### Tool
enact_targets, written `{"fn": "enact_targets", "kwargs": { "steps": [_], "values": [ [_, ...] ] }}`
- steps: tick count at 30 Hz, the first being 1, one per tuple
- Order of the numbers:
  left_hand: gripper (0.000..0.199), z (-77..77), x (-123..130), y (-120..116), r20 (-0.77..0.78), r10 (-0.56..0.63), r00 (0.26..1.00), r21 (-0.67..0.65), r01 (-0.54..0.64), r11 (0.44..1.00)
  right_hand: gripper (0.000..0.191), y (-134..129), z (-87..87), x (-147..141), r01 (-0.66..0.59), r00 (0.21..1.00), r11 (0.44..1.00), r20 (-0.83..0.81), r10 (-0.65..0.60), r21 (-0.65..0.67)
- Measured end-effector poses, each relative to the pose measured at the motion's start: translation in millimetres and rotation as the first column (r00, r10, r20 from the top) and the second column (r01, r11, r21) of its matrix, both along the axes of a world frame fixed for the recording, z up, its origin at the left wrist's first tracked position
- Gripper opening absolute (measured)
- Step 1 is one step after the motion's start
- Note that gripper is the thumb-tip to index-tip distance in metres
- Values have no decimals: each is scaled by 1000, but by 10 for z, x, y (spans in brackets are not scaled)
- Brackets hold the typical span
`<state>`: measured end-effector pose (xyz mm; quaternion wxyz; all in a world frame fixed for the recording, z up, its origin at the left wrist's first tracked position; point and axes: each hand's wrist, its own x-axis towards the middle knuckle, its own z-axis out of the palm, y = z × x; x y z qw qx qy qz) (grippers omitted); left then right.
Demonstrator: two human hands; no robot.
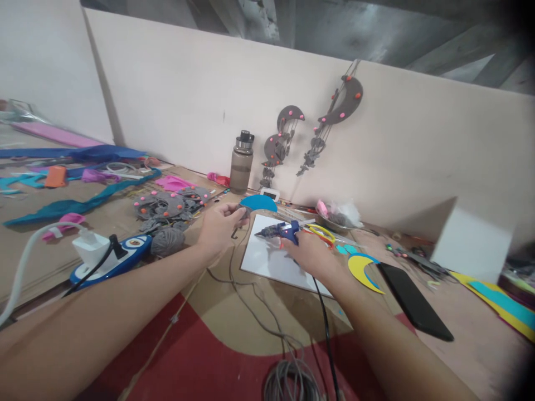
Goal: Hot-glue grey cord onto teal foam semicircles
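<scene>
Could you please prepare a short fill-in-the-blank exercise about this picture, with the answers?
1. The right hand holds a blue ____.
2. The black ____ lies just right of the yellow crescent.
3. The rectangular sheet below the right hand is coloured ____.

Answers: glue gun; phone; white.

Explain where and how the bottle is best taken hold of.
Probably wrap a hand around the middle of the bottle, below its cap, coming from the front and slightly left. It stands upright, its rounded body suits a curled palm, the wall is behind it, and a grey hanging sits close on the right.
</scene>
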<state>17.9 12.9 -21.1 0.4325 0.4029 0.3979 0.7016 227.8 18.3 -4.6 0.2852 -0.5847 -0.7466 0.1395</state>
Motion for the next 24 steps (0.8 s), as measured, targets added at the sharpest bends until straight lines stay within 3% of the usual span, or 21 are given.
{"fn": "enact_targets", "kwargs": {
  "steps": [2,4,6,8,10,13,15,17,19,21,24],
  "values": [
    [25,38,24,-60,-126,31,992,6,-31,1000,33,-55,54,-12,40,987,977,142,-71,209],
    [24,70,45,-125,-263,96,960,30,-91,995,27,-129,72,-90,11,991,958,125,-49,288],
    [21,99,70,-189,-360,173,917,75,-156,985,16,-196,38,-214,-77,995,959,-48,93,274],
    [14,131,106,-249,-408,227,884,139,-186,973,20,-241,-44,-352,-127,936,978,-306,174,169],
    [9,165,150,-303,-422,242,874,205,-168,964,31,-263,-134,-471,-182,811,983,-560,172,38],
    [9,208,209,-362,-444,211,871,257,-102,961,37,-287,-189,-578,-282,531,956,-843,86,-80],
    [9,223,233,-383,-472,196,860,261,-77,962,38,-318,-147,-604,-366,361,926,-931,47,-95],
    [7,227,244,-391,-490,210,846,258,-89,962,36,-362,-72,-605,-458,259,883,-966,19,-105],
    [6,220,248,-390,-500,211,840,210,-119,970,32,-405,-2,-592,-526,219,841,-976,-12,-129],
    [11,205,249,-382,-501,153,852,108,-114,988,27,-430,34,-577,-534,228,832,-973,-32,-152],
    [18,166,258,-357,-420,17,907,-19,-27,999,23,-418,13,-558,-423,324,893,-946,-8,-153]
  ]
}}
